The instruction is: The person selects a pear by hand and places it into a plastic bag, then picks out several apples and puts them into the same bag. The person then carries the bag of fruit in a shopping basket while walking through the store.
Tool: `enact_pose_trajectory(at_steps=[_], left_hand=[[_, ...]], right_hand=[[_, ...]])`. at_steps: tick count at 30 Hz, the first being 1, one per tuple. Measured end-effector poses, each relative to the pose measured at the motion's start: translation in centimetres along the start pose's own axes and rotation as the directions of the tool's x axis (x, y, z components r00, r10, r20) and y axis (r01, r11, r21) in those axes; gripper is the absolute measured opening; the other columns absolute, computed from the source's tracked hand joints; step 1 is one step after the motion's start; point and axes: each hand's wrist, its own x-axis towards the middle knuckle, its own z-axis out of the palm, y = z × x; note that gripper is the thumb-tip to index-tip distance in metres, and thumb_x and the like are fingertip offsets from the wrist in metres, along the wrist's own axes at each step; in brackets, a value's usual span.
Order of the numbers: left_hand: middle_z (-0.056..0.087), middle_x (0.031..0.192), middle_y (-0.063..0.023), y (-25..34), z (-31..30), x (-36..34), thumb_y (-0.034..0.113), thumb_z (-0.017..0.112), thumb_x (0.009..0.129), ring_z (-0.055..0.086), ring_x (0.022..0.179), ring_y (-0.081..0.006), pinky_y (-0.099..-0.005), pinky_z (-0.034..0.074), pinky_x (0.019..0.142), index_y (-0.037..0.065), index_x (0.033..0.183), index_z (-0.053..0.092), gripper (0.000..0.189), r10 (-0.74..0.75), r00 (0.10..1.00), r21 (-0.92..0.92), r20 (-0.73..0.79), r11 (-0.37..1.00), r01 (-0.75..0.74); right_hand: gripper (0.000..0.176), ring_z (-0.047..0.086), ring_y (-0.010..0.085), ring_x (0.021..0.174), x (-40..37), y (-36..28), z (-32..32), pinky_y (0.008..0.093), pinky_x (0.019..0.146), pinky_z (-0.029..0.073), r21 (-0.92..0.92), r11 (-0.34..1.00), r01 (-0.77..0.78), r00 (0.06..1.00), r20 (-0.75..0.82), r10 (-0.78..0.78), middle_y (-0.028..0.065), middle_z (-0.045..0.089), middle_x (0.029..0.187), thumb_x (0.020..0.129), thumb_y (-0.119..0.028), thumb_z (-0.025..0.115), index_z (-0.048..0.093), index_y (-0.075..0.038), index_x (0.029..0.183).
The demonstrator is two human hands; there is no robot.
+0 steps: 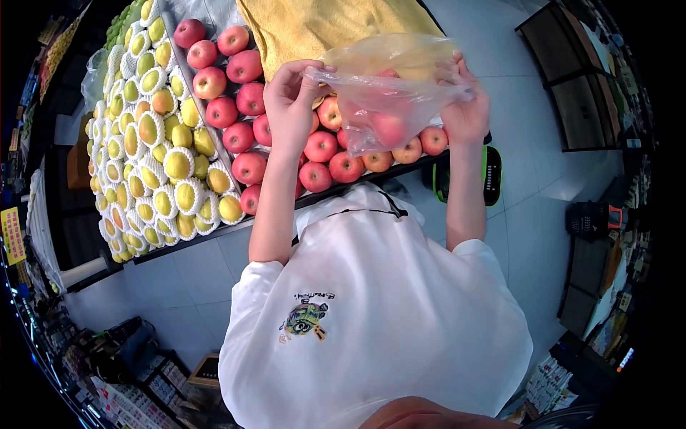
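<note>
A clear plastic bag [371,93] is stretched wide between my two hands above the apple display. My left hand [291,89] pinches its left edge between thumb and fingers. At the opposite edge, my right hand [463,100] grips the film with bent fingers. Red apples show through the thin plastic. Beneath and around the bag lie rows of red apples [321,146], several of them close under my left wrist. A yellow cloth [286,28] covers the display behind the bag.
Left of a divider, yellow-green fruit [179,163] sits piled in white foam nets. A black and green object [491,175] stands beyond the display's right end. A dark basket [589,218] is farther right on the tiled floor [529,157]. Shelves line both sides.
</note>
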Motion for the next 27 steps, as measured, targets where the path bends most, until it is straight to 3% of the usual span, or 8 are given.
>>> enact_pose_trajectory(at_steps=[2,8,13,15,18,20,23,27], left_hand=[[0.074,0.109,-0.0141,-0.6,-0.5,-0.4,0.016,0.061,0.105,0.071,0.101,-0.0192,-0.0335,0.061,0.088,-0.002,0.114,0.064,0.02,-0.017,1.0,-0.009,-0.014,1.0,0.017],[0.073,0.112,-0.0141,-1.5,-1.6,-0.9,0.017,0.061,0.105,0.071,0.103,-0.0191,-0.033,0.06,0.089,-0.001,0.115,0.063,0.021,-0.04,0.999,0.004,-0.019,0.999,0.04],[0.073,0.113,-0.0149,-2.5,-2.5,-1.6,0.015,0.058,0.106,0.07,0.104,-0.0194,-0.0353,0.06,0.092,0.0,0.116,0.062,0.018,-0.074,0.997,-0.005,-0.003,0.997,0.074],[0.068,0.122,-0.0165,-2.9,-3.6,-1.7,0.011,0.06,0.105,0.07,0.105,-0.0216,-0.036,0.06,0.093,0.001,0.128,0.056,0.025,-0.037,0.997,-0.034,0.073,0.999,0.04],[0.061,0.133,-0.0177,-2.3,-4.1,-2.7,0.008,0.06,0.104,0.07,0.105,-0.023,-0.0358,0.059,0.091,0.003,0.139,0.044,0.038,0.057,0.998,0.055,-0.039,0.997,-0.055],[0.059,0.134,-0.0174,-2.7,-6.9,-3.7,0.007,0.06,0.103,0.07,0.103,-0.0232,-0.035,0.059,0.089,0.003,0.141,0.041,0.043,-0.009,0.997,0.116,-0.082,0.993,0.019],[0.063,0.119,-0.0115,-3.9,-11.6,-5.9,0.008,0.061,0.103,0.068,0.093,-0.0173,-0.0289,0.056,0.079,0.003,0.139,0.045,0.039,-0.058,0.968,0.222,-0.245,0.968,0.114],[0.065,0.105,-0.0065,-6.0,-16.1,-10.3,0.009,0.062,0.103,0.065,0.087,-0.0126,-0.0266,0.053,0.076,0.002,0.13,0.054,0.029,-0.048,0.93,0.234,-0.364,0.962,0.141]], right_hand=[[0.022,0.048,0.0113,0.075,0.2,0.0,-1.2,0.0235,0.07,0.045,0.011,0.995,-0.103,0.993,0.066,0.102,0.006,0.052,0.094,0.106,-0.007,0.051,0.057,0.003,0.125],[0.022,0.047,0.0104,0.074,-0.4,1.8,-1.5,0.0213,0.064,0.04,-0.162,0.986,-0.044,0.999,0.009,0.046,0.006,0.059,0.097,0.107,-0.009,0.05,0.059,0.003,0.123],[0.023,0.045,0.0102,0.075,0.0,2.2,-2.9,0.0229,0.063,0.038,-0.047,0.989,-0.137,0.985,0.097,0.141,0.0065,0.06,0.1,0.107,-0.008,0.049,0.058,0.004,0.124],[0.023,0.044,0.0102,0.074,0.3,2.4,-3.7,0.0232,0.063,0.037,-0.002,0.986,-0.165,0.979,0.123,0.164,0.0065,0.061,0.101,0.107,-0.008,0.049,0.058,0.005,0.124],[0.026,0.055,0.0131,0.086,0.4,3.1,-3.9,0.0257,0.072,0.047,-0.002,0.977,-0.211,0.96,0.189,0.208,0.0079,0.064,0.111,0.106,-0.009,0.051,0.058,0.004,0.128],[0.029,0.063,0.0196,0.107,-0.2,4.8,-2.0,0.0349,0.092,0.053,-0.314,0.947,-0.069,0.956,-0.292,-0.027,0.0089,0.067,0.12,0.105,-0.01,0.054,0.059,0.002,0.132],[0.032,0.062,0.0242,0.122,-0.1,3.7,-6.9,0.0436,0.107,0.049,-0.172,0.976,-0.131,0.972,-0.218,0.092,0.0093,0.068,0.126,0.104,-0.012,0.057,0.06,-0.001,0.133],[0.031,0.064,0.0229,0.116,0.1,4.3,-8.3,0.0423,0.104,0.05,-0.184,0.967,-0.178,0.978,-0.145,0.153,0.0089,0.069,0.123,0.103,-0.01,0.057,0.062,-0.001,0.132]])
